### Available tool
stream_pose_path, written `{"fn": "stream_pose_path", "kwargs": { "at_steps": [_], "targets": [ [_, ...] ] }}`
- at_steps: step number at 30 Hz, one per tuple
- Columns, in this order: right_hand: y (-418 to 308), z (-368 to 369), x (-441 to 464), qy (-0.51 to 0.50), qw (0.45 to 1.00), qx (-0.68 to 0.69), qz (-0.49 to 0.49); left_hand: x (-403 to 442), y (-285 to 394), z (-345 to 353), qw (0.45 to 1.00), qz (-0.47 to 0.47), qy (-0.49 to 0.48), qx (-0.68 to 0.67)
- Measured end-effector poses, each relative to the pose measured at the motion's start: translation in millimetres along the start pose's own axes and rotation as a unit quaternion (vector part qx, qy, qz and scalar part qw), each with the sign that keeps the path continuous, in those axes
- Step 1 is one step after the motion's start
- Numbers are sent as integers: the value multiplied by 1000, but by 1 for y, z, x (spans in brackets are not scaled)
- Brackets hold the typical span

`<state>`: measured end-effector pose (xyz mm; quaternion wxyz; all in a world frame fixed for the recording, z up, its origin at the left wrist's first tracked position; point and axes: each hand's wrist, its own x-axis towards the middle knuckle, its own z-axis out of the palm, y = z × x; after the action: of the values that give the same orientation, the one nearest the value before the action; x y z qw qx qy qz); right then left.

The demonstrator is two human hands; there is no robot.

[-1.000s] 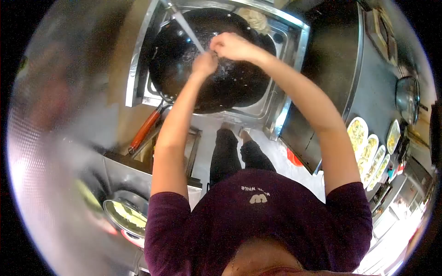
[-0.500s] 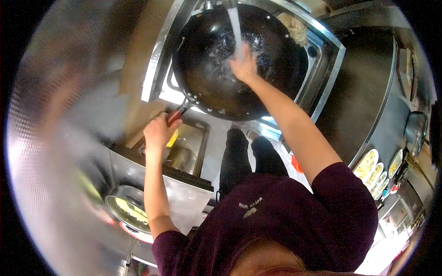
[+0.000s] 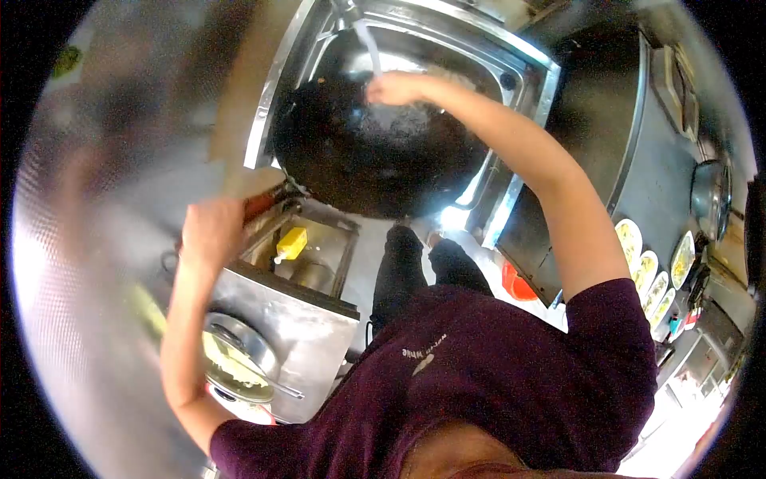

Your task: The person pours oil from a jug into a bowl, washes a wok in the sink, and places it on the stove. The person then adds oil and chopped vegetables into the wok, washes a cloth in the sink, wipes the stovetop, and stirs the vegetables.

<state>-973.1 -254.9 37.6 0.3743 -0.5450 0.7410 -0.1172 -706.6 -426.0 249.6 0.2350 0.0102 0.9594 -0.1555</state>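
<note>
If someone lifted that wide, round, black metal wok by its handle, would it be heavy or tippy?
The wide, round, black metal wok is probably heavy, with clear water running into it. Its reddish-brown wooden handle, under the left hand, sticks out from one side, so the bowl would likely dip.

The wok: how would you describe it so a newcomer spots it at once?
Find the metal-framed sink at the top of the view. The wok is the big, round pan there, under the running water, its reddish handle in the left hand. Its size and near-black colour set it apart from the smaller pan of yellow-green food at lower left.
</note>
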Motion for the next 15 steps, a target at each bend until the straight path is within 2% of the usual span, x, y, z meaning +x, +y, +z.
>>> {"fn": "stream_pose_path", "kwargs": {
  "at_steps": [1,2,4,5,7,9,10,13,15],
  "targets": [
    [-7,-5,-6,41,998,44,1,14,-2,-22,999,25,-15,15],
    [-18,-20,-17,28,996,78,44,33,-6,-33,998,33,-56,18],
    [-17,-34,-32,106,991,74,24,61,7,-84,984,86,-116,107],
    [-19,-40,-44,149,985,76,30,71,17,-106,980,79,-113,142],
    [-24,-54,-61,148,982,110,42,83,33,-142,964,102,-126,212],
    [-25,-60,-77,160,980,113,28,80,38,-172,965,141,-102,195],
    [-23,-61,-82,174,980,99,7,75,44,-188,967,101,-104,211],
    [-5,-67,-89,211,976,55,3,54,29,-199,963,95,-57,244],
    [16,-72,-92,161,985,55,39,35,25,-203,958,73,-72,267]
  ]
}}
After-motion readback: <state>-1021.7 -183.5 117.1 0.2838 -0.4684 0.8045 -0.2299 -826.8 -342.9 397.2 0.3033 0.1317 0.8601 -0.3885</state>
